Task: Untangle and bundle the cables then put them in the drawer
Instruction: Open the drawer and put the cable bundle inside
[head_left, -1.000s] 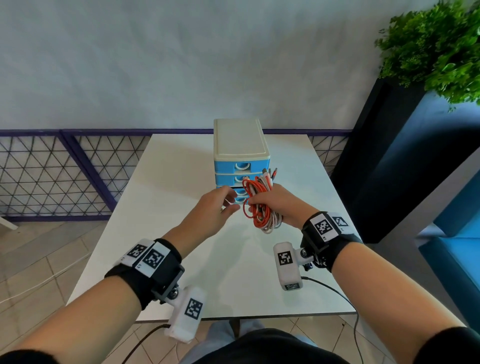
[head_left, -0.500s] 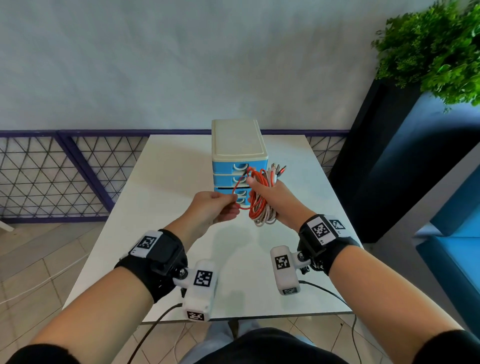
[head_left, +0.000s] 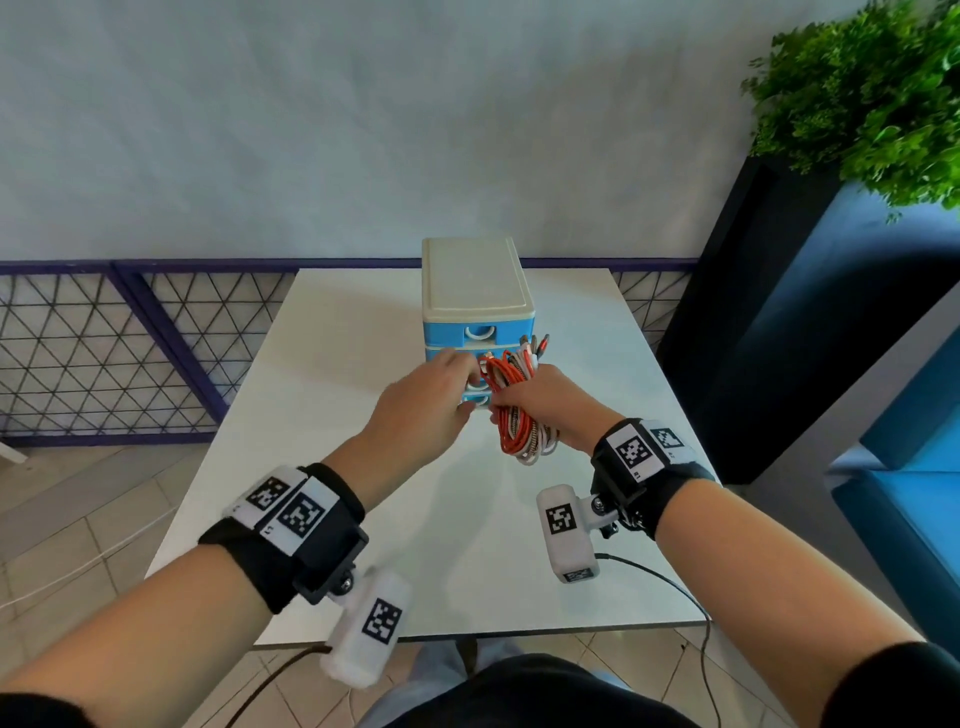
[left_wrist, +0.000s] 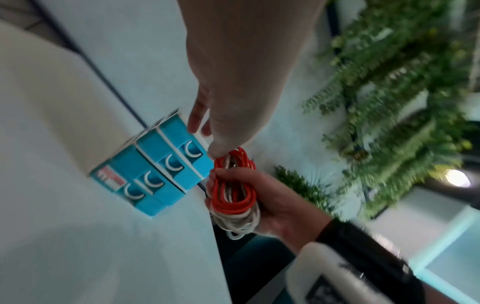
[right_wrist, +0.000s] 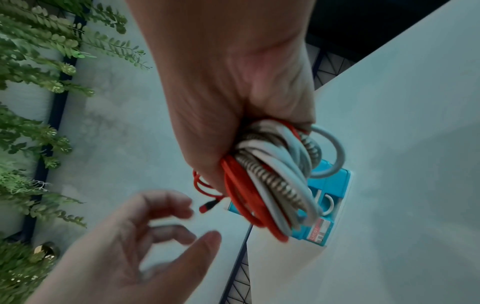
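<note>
A small drawer unit (head_left: 475, 291) with a cream top and blue drawers stands at the middle of the white table (head_left: 337, 374); all its drawers look closed. My right hand (head_left: 550, 400) grips a coiled bundle of red, white and braided cables (head_left: 511, 421) just in front of the unit's right side. In the right wrist view the bundle (right_wrist: 262, 181) fills that fist (right_wrist: 233, 98). My left hand (head_left: 436, 389) reaches to the drawer fronts with loosely bent fingers and holds nothing. In the left wrist view its fingers (left_wrist: 197, 115) are near the unit's top edge (left_wrist: 155, 174).
A leafy plant (head_left: 872, 93) in a tall dark planter (head_left: 769, 322) stands right of the table, with a blue seat (head_left: 909, 499) nearer me. A purple lattice railing (head_left: 104, 353) runs behind and to the left. The table's front edge lies below my wrists.
My left hand has let go of the red cable loop and moved forward and up to the drawer fronts. My right hand keeps the bundle in nearly the same place.
</note>
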